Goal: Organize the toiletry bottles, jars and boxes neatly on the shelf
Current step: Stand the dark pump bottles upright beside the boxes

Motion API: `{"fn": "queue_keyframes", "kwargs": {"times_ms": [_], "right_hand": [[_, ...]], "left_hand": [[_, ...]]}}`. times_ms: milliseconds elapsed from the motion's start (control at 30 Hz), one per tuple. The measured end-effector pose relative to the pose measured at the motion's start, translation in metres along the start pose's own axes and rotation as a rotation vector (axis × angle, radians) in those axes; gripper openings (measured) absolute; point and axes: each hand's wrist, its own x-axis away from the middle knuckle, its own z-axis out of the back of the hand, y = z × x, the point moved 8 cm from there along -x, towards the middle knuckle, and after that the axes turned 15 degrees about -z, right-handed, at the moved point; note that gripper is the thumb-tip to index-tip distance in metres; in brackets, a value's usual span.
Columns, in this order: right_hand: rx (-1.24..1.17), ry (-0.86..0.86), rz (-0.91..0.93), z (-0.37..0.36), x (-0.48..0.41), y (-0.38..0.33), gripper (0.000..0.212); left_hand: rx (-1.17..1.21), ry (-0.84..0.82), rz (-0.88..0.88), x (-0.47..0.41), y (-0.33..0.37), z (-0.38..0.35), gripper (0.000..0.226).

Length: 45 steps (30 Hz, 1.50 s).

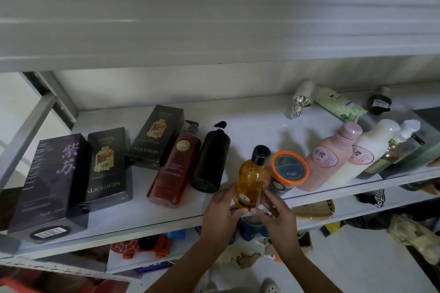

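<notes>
Left end of shelf [142,216]: boxes [107,166] grouped, then red pump bottle [175,166], black pump bottle [210,162]. left grip [222,214] and right grip [277,214] both clamped round the base of the amber bottle [253,176], upright at the shelf's front edge, probably to seat it in the row. Open gap between black pump bottle and orange-lidded jar [288,169]; jar side tight, edge close. From pink bottle [328,159] on, packed.

amber bottle [252,179] with black cap, orange-lidded jar [288,169], pink bottle [327,158], dark red pump bottle [175,169], white shelf [147,219].
</notes>
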Motion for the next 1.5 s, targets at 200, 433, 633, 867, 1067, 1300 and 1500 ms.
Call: {"fn": "queue_keyframes", "kwargs": {"times_ms": [200, 433, 633, 867, 1067, 1300, 1500], "right_hand": [[-0.035, 0.117, 0.021, 0.002, -0.002, 0.004, 0.05], [-0.017, 0.242, 0.063, 0.003, -0.008, 0.007, 0.044], [0.01, 0.25, 0.094, 0.006, -0.011, 0.008, 0.042], [0.038, 0.242, 0.104, 0.009, -0.009, 0.009, 0.041], [0.13, 0.279, 0.146, 0.011, -0.002, 0.005, 0.04], [0.101, 0.286, 0.13, 0.009, 0.001, -0.001, 0.039], [-0.036, 0.314, 0.084, 0.008, 0.011, 0.004, 0.03]], "left_hand": [[-0.079, 0.043, 0.002, -0.003, 0.006, -0.004, 0.072], [-0.139, 0.04, 0.014, -0.014, 0.009, -0.009, 0.073], [-0.122, 0.056, -0.034, -0.019, 0.007, -0.009, 0.071], [-0.134, 0.072, -0.043, -0.016, 0.006, -0.01, 0.065], [-0.147, 0.048, -0.04, -0.011, 0.008, -0.013, 0.065], [-0.2, 0.036, -0.005, -0.012, 0.013, -0.013, 0.067], [-0.279, 0.226, -0.104, 0.004, 0.025, 0.019, 0.037]]}}
